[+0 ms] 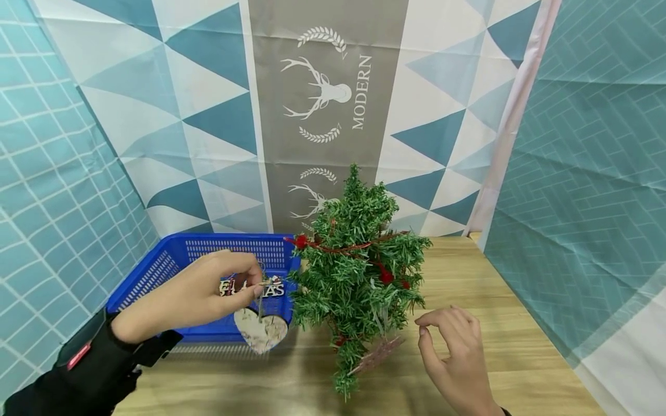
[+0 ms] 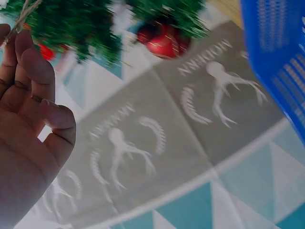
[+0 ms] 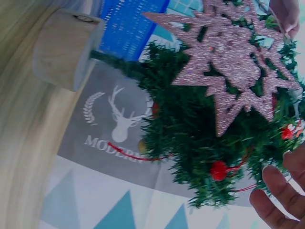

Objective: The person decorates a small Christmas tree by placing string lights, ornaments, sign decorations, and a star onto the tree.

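My left hand (image 1: 200, 294) pinches the twine loop of a white heart-shaped ornament (image 1: 260, 334), which hangs below the fingertips in front of the basket. In the left wrist view the twine (image 2: 23, 16) runs between thumb and fingers. A small green artificial Christmas tree (image 1: 348, 277) stands at the middle, just right of the heart. From its front branches hangs a pink glittery star-like ornament (image 3: 233, 62). Beside the tree's right side my right hand (image 1: 458, 352) is held with loosely bent fingers and nothing between them.
Left of the tree sits a blue plastic basket (image 1: 208, 334), with letter ornaments (image 1: 273, 289) inside. A red bauble (image 2: 164, 43) and red berry garland (image 1: 343, 249) decorate the tree. Its wooden base (image 3: 66, 50) rests on the wooden table (image 1: 499, 300). Patterned cloth surrounds the table.
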{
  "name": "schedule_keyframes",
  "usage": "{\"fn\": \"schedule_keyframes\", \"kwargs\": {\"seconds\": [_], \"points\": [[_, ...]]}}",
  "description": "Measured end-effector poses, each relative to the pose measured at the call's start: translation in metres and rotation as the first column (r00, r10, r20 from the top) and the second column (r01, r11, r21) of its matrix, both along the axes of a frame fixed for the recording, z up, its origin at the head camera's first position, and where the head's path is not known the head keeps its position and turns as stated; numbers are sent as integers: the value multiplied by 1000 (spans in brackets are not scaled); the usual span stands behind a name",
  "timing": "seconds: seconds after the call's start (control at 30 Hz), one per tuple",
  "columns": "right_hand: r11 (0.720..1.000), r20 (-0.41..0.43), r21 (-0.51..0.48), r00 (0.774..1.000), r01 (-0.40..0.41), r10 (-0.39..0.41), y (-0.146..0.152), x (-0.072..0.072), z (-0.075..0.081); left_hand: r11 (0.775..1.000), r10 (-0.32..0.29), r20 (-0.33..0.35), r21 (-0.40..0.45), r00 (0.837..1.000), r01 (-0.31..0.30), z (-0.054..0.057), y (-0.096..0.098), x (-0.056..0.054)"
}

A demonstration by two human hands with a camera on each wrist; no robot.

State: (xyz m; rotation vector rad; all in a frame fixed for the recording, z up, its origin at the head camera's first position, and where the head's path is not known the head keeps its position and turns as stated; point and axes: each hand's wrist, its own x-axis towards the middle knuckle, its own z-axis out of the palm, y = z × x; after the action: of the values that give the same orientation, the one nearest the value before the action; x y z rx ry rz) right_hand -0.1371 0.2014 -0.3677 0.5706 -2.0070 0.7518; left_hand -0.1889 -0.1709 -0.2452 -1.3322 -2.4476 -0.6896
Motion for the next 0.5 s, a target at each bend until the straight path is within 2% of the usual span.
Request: {"fn": "schedule_keyframes", "kwargs": {"seconds": [0.13, 0.23, 0.37, 0.43, 0.5], "points": [[1000, -113, -25, 993, -19, 17, -6, 3, 10, 994, -105, -13, 33, 994, 105, 6, 10, 14], [998, -191, -39, 981, -46, 38, -13, 7, 20, 984, -171, 15, 51, 985, 170, 8, 16, 24], [994, -258, -56, 963, -94, 77, -25, 13, 37, 969, -239, 55, 75, 969, 234, 9, 25, 33], [991, -275, -54, 956, -122, 102, -32, 16, 43, 966, -254, 68, 74, 965, 249, 9, 29, 38], [985, -313, -40, 938, -170, 149, -39, 18, 50, 962, -269, 79, 76, 960, 264, 9, 34, 42]]}}
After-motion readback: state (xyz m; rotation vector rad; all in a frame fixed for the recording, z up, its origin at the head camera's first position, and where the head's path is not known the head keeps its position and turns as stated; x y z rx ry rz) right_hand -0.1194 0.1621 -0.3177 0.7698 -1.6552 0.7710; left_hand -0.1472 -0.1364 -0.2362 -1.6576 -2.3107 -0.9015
